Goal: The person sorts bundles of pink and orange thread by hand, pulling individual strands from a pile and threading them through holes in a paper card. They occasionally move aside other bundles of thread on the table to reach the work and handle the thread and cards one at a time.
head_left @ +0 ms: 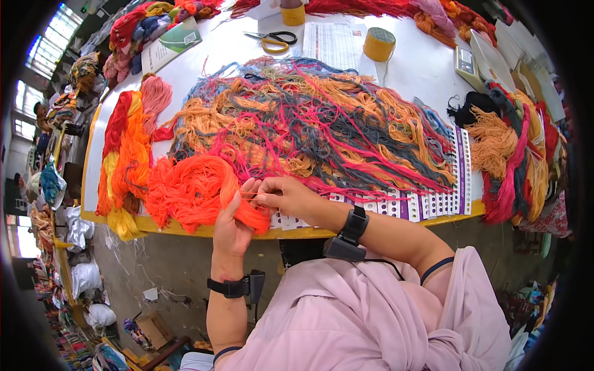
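At the table's near edge lies a bright neon-orange skein of yarn (192, 185), loosely looped. My left hand (232, 224) is closed at its right end, with strands running past the thumb and fingers. My right hand (289, 196) pinches a few thin orange strands close to the left fingertips; the exact grip is partly hidden by the fingers. Beyond both hands spreads a wide tangled heap of cut threads (309, 117) in peach, dark grey, pink and blue. White and purple cards with punched holes (461, 164) stick out from under its right and near sides.
Red, orange and yellow skeins (127, 154) hang over the table's left edge, more yarn bundles (495, 142) over the right. Farther back are scissors (275, 42), a printed sheet (331, 44), a tape roll (379, 44), a booklet (173, 44) and a small device with a display (467, 65).
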A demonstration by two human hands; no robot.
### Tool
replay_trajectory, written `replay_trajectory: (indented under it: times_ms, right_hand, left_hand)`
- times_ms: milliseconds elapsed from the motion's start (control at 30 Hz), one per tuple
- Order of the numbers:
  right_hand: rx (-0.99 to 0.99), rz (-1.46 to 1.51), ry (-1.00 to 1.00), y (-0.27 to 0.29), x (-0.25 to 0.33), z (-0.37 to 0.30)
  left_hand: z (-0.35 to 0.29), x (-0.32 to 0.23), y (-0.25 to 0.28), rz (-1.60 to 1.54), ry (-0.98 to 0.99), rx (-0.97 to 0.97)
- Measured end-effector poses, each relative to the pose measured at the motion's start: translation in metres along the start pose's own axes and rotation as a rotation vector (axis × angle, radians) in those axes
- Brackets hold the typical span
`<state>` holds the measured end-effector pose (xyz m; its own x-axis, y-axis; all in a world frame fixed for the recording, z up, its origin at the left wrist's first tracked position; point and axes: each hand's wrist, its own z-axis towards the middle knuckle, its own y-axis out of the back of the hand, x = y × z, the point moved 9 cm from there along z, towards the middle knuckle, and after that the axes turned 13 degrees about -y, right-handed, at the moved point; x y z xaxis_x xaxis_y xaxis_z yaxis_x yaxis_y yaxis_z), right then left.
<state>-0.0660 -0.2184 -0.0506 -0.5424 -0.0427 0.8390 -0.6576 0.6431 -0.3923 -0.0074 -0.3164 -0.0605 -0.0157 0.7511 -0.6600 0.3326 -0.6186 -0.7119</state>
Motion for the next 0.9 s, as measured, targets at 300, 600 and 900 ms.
replay_trajectory:
  times_ms: [300, 600, 900]
  right_hand:
    - [-0.123, -0.606, 0.12, -0.007, 0.011, -0.01]
    - [-0.068, -0.095, 0.012, 0.003, -0.013, -0.001]
    - [-0.052, -0.075, 0.106, 0.045, 0.049, -0.069]
  left_hand:
    - [0.001, -0.001, -0.003, 0.025, 0.003, 0.027]
    - [0.001, -0.004, -0.002, 0.008, 0.014, 0.011]
    - [0.005, -0.087, 0.061, -0.137, 0.001, -0.03]
